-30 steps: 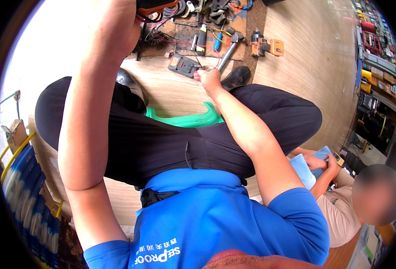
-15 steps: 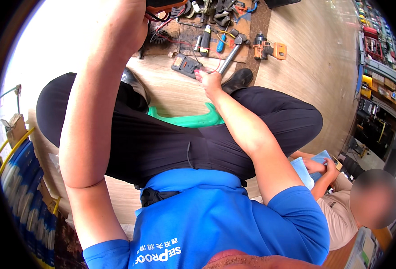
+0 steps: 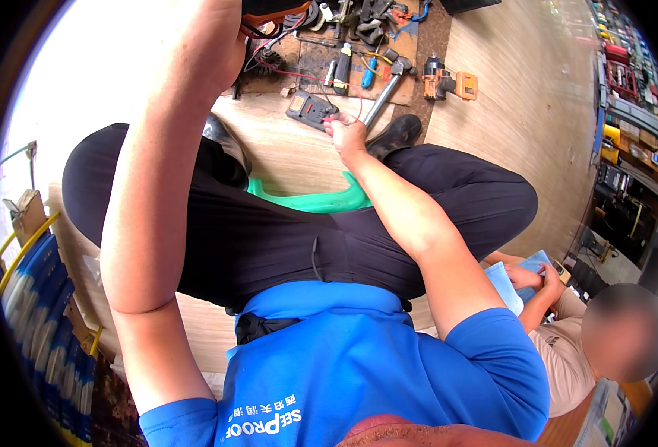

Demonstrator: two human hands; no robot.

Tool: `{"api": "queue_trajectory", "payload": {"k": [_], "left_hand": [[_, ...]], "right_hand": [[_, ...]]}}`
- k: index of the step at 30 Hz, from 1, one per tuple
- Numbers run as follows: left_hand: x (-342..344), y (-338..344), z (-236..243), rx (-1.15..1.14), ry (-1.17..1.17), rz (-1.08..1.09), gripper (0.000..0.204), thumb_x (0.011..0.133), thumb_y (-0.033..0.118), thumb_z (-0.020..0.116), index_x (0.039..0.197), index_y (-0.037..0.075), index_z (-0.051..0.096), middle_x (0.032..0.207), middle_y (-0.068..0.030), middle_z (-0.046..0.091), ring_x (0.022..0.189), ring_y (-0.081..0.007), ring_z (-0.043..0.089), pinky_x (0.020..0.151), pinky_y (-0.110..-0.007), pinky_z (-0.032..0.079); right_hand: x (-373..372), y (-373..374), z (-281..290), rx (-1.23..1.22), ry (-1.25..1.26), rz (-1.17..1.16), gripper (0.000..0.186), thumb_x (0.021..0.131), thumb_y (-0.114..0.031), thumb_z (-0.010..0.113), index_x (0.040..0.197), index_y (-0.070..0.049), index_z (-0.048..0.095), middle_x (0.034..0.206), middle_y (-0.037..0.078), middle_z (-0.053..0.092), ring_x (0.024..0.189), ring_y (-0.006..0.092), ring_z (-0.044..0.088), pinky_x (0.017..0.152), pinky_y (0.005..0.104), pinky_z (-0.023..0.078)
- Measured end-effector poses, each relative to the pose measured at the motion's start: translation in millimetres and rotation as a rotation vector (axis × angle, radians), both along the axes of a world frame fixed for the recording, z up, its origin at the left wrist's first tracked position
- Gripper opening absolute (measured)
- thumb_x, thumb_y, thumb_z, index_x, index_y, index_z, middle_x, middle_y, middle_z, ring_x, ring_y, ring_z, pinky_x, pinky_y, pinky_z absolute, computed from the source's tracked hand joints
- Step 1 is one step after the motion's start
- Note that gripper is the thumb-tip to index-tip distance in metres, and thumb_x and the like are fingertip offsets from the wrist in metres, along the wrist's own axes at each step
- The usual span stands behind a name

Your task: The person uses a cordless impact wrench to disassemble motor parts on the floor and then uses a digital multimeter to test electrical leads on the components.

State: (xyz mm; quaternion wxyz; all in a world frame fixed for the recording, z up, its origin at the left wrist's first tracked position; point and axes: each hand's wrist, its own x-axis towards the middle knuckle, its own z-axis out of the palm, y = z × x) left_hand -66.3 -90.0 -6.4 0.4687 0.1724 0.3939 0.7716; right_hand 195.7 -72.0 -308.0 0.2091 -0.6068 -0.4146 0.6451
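Observation:
At the top edge my left hand (image 3: 221, 56) is closed around an orange-and-black multimeter (image 3: 277, 16), cut off by the frame; most of its fingers are hidden. Red and black leads hang from the meter. My right hand (image 3: 346, 135) is between my bent knees, pinching a red test probe (image 3: 330, 119). The probe meets the near right side of a dark grey battery pack or charger (image 3: 310, 109) lying on the floor; the exact contact spot is too small to tell. A thin red lead (image 3: 360, 104) loops up from this hand.
Beyond the battery lie a hammer (image 3: 385, 97), a blue screwdriver (image 3: 368, 73), a black-handled tool (image 3: 342, 71) and jumbled parts on a brown board. An orange-and-black power drill (image 3: 439, 80) stands right. A green plastic piece (image 3: 310, 201) sits under my legs. Another person (image 3: 560, 350) sits at right.

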Motion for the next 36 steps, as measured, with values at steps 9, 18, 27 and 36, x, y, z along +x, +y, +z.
{"api": "queue_trajectory", "payload": {"k": [9, 18, 27, 36], "left_hand": [[1.1, 0.9, 1.8, -0.053, 0.027, 0.013, 0.021, 0.088, 0.005, 0.056, 0.109, 0.001, 0.059, 0.096, -0.0114, 0.068, 0.083, -0.0192, 0.069, 0.073, -0.031, 0.058], [1.4, -1.4, 4.1, -0.092, -0.008, -0.010, 0.022, 0.089, 0.008, 0.055, 0.110, 0.003, 0.060, 0.097, -0.0104, 0.068, 0.082, -0.0193, 0.068, 0.070, -0.032, 0.057], [-4.0, 4.9, -12.8, -0.033, 0.083, -0.144, 0.031, 0.095, 0.016, 0.056, 0.122, 0.002, 0.055, 0.113, -0.0099, 0.065, 0.101, -0.0197, 0.066, 0.084, -0.036, 0.057], [-2.8, 9.4, -12.6, 0.071, -0.010, -0.164, 0.035, 0.091, 0.013, 0.058, 0.124, 0.003, 0.053, 0.108, -0.0093, 0.066, 0.095, -0.0192, 0.067, 0.082, -0.035, 0.058]], "right_hand": [[0.3, -3.6, -4.7, 0.038, 0.010, 0.022, 0.017, 0.088, 0.006, 0.053, 0.102, 0.005, 0.063, 0.090, 0.015, 0.070, 0.076, 0.0182, 0.068, 0.067, 0.0286, 0.057], [10.0, 3.9, -9.2, -0.202, 0.212, -0.152, 0.016, 0.090, 0.003, 0.053, 0.105, 0.005, 0.058, 0.101, 0.021, 0.068, 0.087, 0.0256, 0.069, 0.075, 0.0320, 0.058], [22.2, 7.5, -22.8, -0.201, 0.308, -0.191, 0.021, 0.088, 0.002, 0.053, 0.108, 0.005, 0.059, 0.098, 0.019, 0.067, 0.084, 0.0267, 0.069, 0.075, 0.0342, 0.058], [17.8, 7.0, -22.7, -0.199, 0.247, -0.112, 0.022, 0.088, 0.003, 0.051, 0.109, 0.006, 0.058, 0.101, 0.019, 0.067, 0.086, 0.0245, 0.068, 0.078, 0.0319, 0.057]]}}
